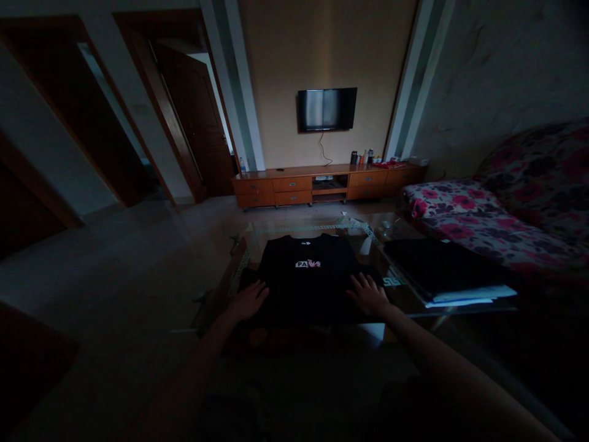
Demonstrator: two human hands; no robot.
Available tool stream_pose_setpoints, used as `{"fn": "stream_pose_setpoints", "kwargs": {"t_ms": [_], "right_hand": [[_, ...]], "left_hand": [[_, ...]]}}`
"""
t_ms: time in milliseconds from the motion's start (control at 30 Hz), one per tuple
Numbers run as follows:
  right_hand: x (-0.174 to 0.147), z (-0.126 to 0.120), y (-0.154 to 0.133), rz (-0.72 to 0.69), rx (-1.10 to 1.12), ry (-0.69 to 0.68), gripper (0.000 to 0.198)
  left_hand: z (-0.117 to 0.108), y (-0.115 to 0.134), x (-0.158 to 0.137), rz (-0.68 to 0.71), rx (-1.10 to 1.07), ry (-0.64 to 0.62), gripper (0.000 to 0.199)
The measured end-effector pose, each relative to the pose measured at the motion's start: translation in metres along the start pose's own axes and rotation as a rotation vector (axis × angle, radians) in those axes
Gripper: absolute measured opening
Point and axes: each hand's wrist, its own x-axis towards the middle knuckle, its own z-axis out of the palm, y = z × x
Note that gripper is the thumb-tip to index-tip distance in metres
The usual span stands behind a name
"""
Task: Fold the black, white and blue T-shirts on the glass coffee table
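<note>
Black shirt (301, 294): laid front up on the glass table (317, 228) | Left hand (252, 299) and right hand (369, 296): set at its two sides, fingers spread; no cloth is seen pinched | How: probably best pressed softly and evenly from the middle out, so neither side is pulled crooked
</note>
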Motion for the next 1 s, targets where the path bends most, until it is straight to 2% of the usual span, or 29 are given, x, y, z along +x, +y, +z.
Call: {"fn": "stream_pose_setpoints", "kwargs": {"t_ms": [133,267,333,433,500,633,833,1000], "right_hand": [[0.008,0.009,-0.007,0.002,-0.002,0.120,0.067],[0.013,0.008,-0.027,0.070,-0.012,0.146,0.064],[0.011,0.009,-0.040,0.050,-0.009,0.140,0.065],[0.005,0.013,-0.054,-0.106,0.007,0.087,0.064],[0.001,0.015,-0.058,-0.159,0.003,0.058,0.062],[-0.005,0.017,-0.064,-0.127,-0.020,0.045,0.065],[-0.015,0.024,-0.067,-0.225,-0.018,0.067,0.073],[-0.016,0.024,-0.070,-0.191,-0.048,0.101,0.079]], "left_hand": [[0.009,-0.006,-0.003,-0.021,0.082,0.035,0.064],[0.010,0.013,-0.005,0.009,0.184,0.109,0.062],[0.011,0.028,-0.007,0.089,0.225,0.083,0.061],[0.014,0.045,-0.013,0.215,0.255,-0.048,0.067],[0.015,0.052,-0.017,0.248,0.282,-0.101,0.070],[0.021,0.061,-0.021,0.220,0.339,-0.085,0.070],[0.035,0.073,-0.026,0.314,0.339,-0.075,0.066],[0.035,0.081,-0.029,0.255,0.348,-0.076,0.072]]}}
